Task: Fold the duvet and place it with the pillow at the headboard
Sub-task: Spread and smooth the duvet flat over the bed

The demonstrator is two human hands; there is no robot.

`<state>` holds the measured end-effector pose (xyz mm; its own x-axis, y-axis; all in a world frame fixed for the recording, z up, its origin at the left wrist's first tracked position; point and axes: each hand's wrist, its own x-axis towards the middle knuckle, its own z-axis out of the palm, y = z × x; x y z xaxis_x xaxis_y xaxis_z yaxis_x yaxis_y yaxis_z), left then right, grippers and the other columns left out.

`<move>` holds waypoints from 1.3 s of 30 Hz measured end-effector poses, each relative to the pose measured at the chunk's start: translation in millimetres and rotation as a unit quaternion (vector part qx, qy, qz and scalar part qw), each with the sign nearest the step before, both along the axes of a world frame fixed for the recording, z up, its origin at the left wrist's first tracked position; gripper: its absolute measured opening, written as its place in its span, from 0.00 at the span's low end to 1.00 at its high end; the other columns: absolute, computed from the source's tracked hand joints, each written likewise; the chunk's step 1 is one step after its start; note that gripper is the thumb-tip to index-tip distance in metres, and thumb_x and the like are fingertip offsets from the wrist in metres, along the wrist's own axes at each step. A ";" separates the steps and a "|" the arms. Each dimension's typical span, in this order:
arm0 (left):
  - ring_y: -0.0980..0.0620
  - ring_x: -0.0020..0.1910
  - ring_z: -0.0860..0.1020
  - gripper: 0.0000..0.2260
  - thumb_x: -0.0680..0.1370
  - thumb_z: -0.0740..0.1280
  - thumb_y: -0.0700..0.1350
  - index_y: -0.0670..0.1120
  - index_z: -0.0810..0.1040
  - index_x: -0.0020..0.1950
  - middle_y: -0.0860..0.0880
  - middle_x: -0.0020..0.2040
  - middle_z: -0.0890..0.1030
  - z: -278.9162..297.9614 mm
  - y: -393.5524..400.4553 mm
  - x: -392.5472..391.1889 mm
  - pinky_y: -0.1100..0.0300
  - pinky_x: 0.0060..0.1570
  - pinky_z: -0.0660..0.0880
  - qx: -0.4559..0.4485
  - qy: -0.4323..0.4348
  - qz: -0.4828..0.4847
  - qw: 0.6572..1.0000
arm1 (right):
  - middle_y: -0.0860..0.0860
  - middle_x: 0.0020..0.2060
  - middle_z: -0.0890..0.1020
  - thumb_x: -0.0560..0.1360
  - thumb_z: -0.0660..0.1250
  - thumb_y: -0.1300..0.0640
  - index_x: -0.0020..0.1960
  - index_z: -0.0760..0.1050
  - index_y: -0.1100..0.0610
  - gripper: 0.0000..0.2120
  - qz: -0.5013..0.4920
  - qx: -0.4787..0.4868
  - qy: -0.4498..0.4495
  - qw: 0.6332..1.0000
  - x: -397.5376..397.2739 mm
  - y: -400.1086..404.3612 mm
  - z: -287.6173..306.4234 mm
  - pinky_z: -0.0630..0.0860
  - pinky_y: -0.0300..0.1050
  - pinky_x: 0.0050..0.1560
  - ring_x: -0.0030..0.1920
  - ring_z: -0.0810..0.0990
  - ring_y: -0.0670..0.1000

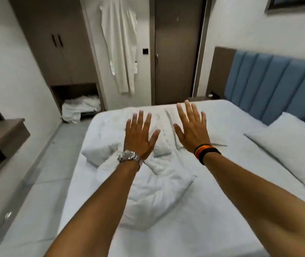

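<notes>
A white duvet [153, 182] lies crumpled in a loose heap on the middle of the bed [222, 229]. My left hand [140, 136], with a silver watch on its wrist, hovers above the far part of the duvet, fingers spread and holding nothing. My right hand [192, 127], with dark bands on its wrist, is stretched out beside it, also spread and holding nothing. A white pillow [292, 151] lies on the right against the blue padded headboard [274, 86].
A wardrobe [58, 45] stands at the back left with white linen [81, 108] piled in its lower niche. A white robe [120, 43] hangs beside a brown door [175, 52]. A brown shelf [1, 136] juts out on the left over a strip of floor [42, 173].
</notes>
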<state>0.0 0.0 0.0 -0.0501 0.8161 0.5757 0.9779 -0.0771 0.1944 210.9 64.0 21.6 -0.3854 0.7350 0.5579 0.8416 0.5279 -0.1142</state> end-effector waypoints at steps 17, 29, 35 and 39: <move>0.45 0.84 0.48 0.32 0.84 0.56 0.59 0.48 0.55 0.84 0.45 0.85 0.51 -419.9 119.2 89.7 0.41 0.80 0.49 -0.227 -0.035 0.086 0.969 | 0.58 0.83 0.36 0.71 0.50 0.18 0.82 0.31 0.37 0.49 0.059 -0.349 -0.092 0.931 58.6 210.4 -448.1 0.40 0.67 0.80 0.84 0.38 0.58; 0.45 0.83 0.51 0.29 0.85 0.51 0.56 0.47 0.54 0.85 0.43 0.84 0.53 -464.2 124.7 63.0 0.43 0.80 0.50 -0.279 -0.037 0.130 0.951 | 0.55 0.55 0.74 0.79 0.62 0.43 0.83 0.49 0.36 0.37 0.091 -0.370 -0.032 0.924 32.3 201.1 -470.6 0.77 0.49 0.42 0.44 0.78 0.57; 0.44 0.82 0.56 0.32 0.82 0.42 0.63 0.51 0.53 0.84 0.42 0.83 0.57 -412.4 86.2 75.7 0.50 0.80 0.53 -0.316 -0.126 0.093 0.936 | 0.57 0.65 0.72 0.80 0.63 0.46 0.83 0.48 0.34 0.37 0.015 -0.372 -0.013 0.928 70.7 116.0 -414.2 0.80 0.52 0.43 0.41 0.81 0.59; 0.45 0.83 0.53 0.32 0.82 0.43 0.65 0.56 0.51 0.85 0.46 0.85 0.52 -373.4 44.5 96.0 0.48 0.80 0.54 -0.324 -0.172 0.040 0.930 | 0.56 0.62 0.73 0.80 0.63 0.47 0.82 0.49 0.32 0.37 -0.057 -0.371 0.047 0.926 115.0 39.1 -370.5 0.78 0.52 0.47 0.44 0.80 0.61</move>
<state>96.0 44.5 -373.4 -0.2154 0.9718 -0.0955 0.8473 0.2346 0.4765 326.0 103.1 -348.9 -0.2571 0.9622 -0.0900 0.8548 0.1830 -0.4856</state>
